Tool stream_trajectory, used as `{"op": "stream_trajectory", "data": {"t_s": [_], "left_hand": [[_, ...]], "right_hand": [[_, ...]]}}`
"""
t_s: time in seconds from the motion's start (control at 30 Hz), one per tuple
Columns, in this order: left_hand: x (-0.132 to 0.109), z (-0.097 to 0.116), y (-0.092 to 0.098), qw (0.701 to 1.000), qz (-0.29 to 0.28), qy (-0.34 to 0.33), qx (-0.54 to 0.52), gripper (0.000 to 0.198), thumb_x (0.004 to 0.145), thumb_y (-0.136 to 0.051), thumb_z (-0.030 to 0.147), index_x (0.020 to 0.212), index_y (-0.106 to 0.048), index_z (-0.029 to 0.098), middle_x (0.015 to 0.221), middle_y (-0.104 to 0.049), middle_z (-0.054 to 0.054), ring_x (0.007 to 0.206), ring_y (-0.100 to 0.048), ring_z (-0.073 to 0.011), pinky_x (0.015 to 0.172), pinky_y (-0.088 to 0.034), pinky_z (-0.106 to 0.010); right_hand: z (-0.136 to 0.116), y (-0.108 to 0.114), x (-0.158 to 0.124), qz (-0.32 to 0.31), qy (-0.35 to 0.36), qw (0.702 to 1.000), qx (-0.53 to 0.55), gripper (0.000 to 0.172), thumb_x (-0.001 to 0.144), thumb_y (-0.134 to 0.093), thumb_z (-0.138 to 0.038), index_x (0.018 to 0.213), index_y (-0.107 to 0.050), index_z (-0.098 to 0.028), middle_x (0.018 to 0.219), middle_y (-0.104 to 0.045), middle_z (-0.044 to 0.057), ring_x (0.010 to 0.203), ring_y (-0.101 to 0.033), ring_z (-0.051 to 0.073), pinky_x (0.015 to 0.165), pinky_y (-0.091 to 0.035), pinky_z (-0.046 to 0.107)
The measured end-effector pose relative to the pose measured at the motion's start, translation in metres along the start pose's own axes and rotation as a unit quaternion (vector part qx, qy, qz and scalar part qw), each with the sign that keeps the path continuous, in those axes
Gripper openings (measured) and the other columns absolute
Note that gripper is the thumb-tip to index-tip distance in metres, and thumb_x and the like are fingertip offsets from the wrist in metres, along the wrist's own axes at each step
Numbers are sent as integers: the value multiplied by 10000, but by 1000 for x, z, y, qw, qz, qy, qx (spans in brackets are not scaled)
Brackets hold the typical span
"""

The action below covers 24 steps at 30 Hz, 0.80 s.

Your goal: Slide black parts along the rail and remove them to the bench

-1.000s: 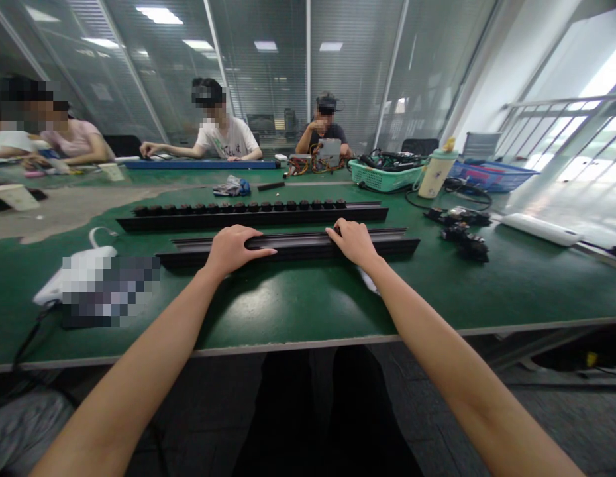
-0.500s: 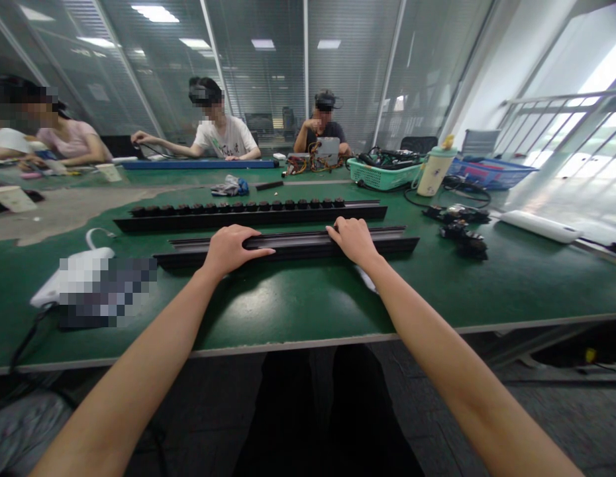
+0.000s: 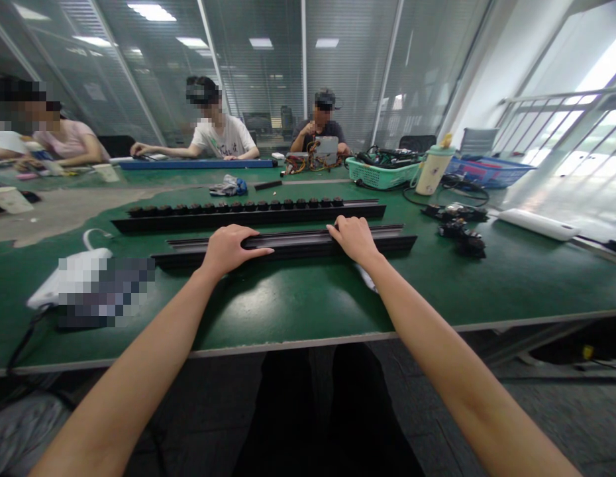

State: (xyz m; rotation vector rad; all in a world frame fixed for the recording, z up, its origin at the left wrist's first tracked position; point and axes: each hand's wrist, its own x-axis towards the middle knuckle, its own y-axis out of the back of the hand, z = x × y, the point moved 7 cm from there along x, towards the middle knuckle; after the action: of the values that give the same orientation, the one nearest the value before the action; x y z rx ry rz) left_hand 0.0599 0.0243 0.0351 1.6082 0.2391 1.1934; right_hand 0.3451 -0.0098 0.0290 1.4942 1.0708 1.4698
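A long black channel-shaped rail (image 3: pixel 298 250) lies crosswise on the green table. My left hand (image 3: pixel 229 249) grips it left of the middle, thumb along the near wall and fingers over the far side. Right of the middle, my right hand (image 3: pixel 356 237) is closed over the same rail; its thumb is mostly hidden. Behind it lies a second black rail (image 3: pixel 268 217), parallel, with a row of several round black pieces (image 3: pixel 249 207) along it. Something whitish (image 3: pixel 366 277) shows partly under my right wrist.
On the left lie a white device with a cable (image 3: pixel 97 253) and a blurred dark flat object. To the right are black cable parts (image 3: pixel 462 237), a cream tumbler (image 3: pixel 434 171), a green basket (image 3: pixel 385 173) and a white bar (image 3: pixel 539 224). Co-workers sit across the green table (image 3: pixel 298 311).
Both hands keep the same hold on the near rail, which has not visibly moved on the table. The whole view has shifted very slightly. A co-worker's arm at the far left has moved a little.
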Motion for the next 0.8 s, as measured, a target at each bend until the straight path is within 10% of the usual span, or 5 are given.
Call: {"op": "stream_trajectory", "data": {"t_s": [0.8], "left_hand": [[1,0,0,1000,1,2,8,742,807,-555,858,1062,-787,201,1129,-773,-122,1082,-686,-337,957,-497,-444]], "right_hand": [[6,1,-2,31,-20,999,-7,317,1063,-404,-323,1236,-537,-94,1091,-719,191,1059,-628,316,923,-356,401]]}}
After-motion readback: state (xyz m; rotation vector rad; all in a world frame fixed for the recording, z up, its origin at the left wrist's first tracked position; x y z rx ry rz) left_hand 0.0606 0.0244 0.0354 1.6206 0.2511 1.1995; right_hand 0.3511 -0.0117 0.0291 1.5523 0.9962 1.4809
